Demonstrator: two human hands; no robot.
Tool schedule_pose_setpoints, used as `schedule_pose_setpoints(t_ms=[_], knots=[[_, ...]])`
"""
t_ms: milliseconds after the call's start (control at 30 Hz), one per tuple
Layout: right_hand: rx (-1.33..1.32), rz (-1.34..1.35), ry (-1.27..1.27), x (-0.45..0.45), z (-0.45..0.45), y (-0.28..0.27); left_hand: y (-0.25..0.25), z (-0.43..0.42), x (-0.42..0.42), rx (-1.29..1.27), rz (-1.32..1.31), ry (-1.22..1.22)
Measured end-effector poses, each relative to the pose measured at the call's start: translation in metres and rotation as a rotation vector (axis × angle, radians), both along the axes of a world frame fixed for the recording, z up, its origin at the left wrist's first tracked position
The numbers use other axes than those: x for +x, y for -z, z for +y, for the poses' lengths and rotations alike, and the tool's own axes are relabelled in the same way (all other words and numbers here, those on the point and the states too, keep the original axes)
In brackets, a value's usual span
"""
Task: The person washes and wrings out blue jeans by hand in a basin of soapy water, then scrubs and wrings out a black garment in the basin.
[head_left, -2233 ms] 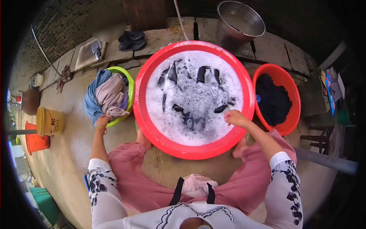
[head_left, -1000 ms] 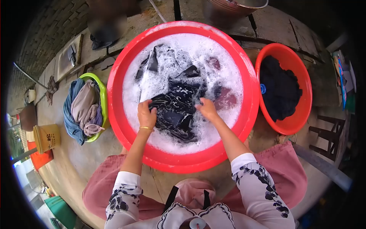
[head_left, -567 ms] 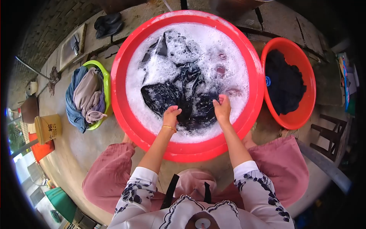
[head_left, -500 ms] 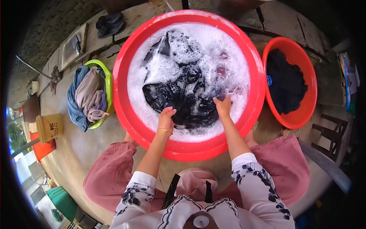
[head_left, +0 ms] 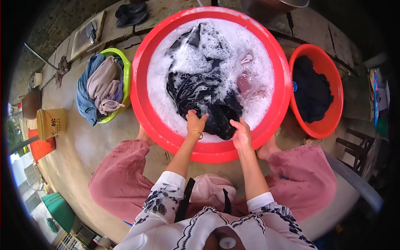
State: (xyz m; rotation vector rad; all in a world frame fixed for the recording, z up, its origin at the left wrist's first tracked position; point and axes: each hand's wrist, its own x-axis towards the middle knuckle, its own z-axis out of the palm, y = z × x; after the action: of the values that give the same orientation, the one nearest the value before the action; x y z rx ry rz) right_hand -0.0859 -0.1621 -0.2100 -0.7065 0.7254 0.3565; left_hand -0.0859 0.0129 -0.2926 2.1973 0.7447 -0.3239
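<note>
A wet black garment (head_left: 198, 91) lies bunched in the foamy water (head_left: 160, 100) of a large red basin (head_left: 280, 83). My left hand (head_left: 195, 124), with a thin bracelet at the wrist, is closed on the garment's near side. At its near right edge, my right hand (head_left: 241, 134) pinches the cloth between thumb and fingers. Part of the garment is under suds, and a dark corner of cloth (head_left: 194, 37) pokes out at the far side. Reddish cloth (head_left: 246, 83) shows through the foam on the right.
A green basin (head_left: 127, 79) heaped with blue and beige clothes (head_left: 102, 83) stands at left. On the right, a smaller red basin (head_left: 336, 83) holds dark cloth (head_left: 311, 89). A yellow bucket (head_left: 52, 123) is farther left, and a dark wooden stool (head_left: 356, 150) sits at right.
Both hands have drawn closer together and nearer my body, pulling the black garment's near edge toward the basin's front rim. More reddish cloth shows in the foam.
</note>
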Motion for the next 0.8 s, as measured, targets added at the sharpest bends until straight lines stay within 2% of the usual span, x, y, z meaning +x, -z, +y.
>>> schedule_pose_setpoints(t_ms=[67, 200, 300, 333, 367, 433, 467, 500, 567, 600, 633, 700, 800], knots=[[-0.075, -0.013, -0.078, -0.009, 0.010, -0.034, -0.006, -0.006, 0.008, 0.053, 0.179, -0.102], [-0.263, -0.080, -0.273, -0.026, 0.015, -0.085, 0.016, 0.013, 0.006, 0.052, 0.310, -0.235], [-0.373, -0.120, -0.330, -0.039, 0.002, -0.081, 0.014, 0.039, -0.010, 0.003, 0.349, -0.141], [-0.563, -0.102, -0.355, -0.044, -0.008, -0.070, 0.009, 0.042, -0.015, 0.009, 0.281, -0.253], [-0.753, -0.083, -0.376, -0.048, -0.017, -0.060, 0.010, 0.050, -0.022, 0.006, 0.274, -0.251], [-1.194, -0.072, -0.417, -0.047, -0.035, -0.046, 0.017, 0.068, -0.031, -0.208, 0.093, -0.411], [-1.395, -0.160, -0.416, -0.044, -0.044, -0.042, -0.039, 0.065, -0.026, -0.351, 0.104, -0.448], [-1.396, -0.172, -0.405, -0.039, -0.055, -0.034, -0.067, 0.067, -0.023, -0.352, 0.090, -0.445], [-1.562, -0.244, -0.333, -0.022, -0.068, -0.028, -0.107, 0.069, -0.016, -0.791, -0.088, -0.589], [-1.628, -0.233, -0.363, -0.010, -0.065, -0.053, -0.123, 0.068, -0.010, -0.941, -0.154, -0.718], [-1.694, -0.221, -0.390, 0.002, -0.066, -0.080, -0.138, 0.071, -0.002, -0.945, -0.175, -0.704], [-1.825, -0.261, -0.445, 0.026, -0.069, -0.124, -0.170, 0.078, 0.019, -1.209, -0.203, -0.675], [-1.868, -0.561, -0.425, 0.069, -0.084, -0.173, -0.227, 0.088, 0.060, -1.315, -0.242, -0.533]])
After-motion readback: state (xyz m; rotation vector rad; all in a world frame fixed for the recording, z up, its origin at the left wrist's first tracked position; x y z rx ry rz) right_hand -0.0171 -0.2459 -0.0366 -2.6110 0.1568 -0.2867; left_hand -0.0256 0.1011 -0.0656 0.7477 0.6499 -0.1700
